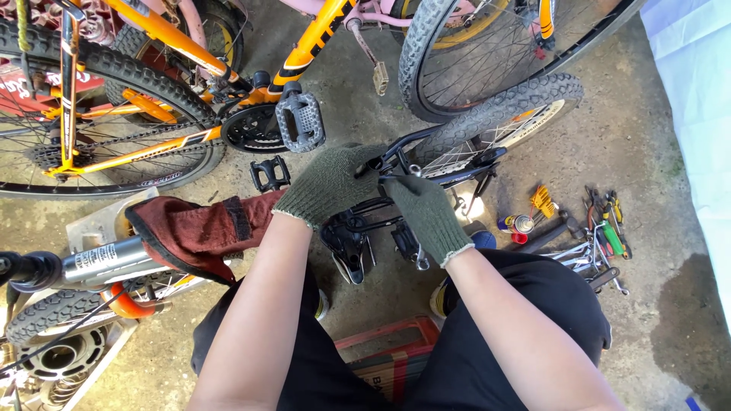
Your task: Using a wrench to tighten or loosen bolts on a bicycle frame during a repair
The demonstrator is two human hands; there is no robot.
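**Gloved hands on the rack**

Bare forearms led down to both green knit gloves. Left hand [329, 185] was curled over the black rear carrier rack [396, 164], right hand [428, 215] pinching its strut beside the small wheel [495, 122]. Rack seemed only partly fastened; tools [598, 228] lay scattered nearby.

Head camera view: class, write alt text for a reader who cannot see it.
Two hands in green knit gloves, left and right, grip a black bicycle rack beside a knobby rear tyre. An orange bicycle lies left; hand tools lie right on concrete.
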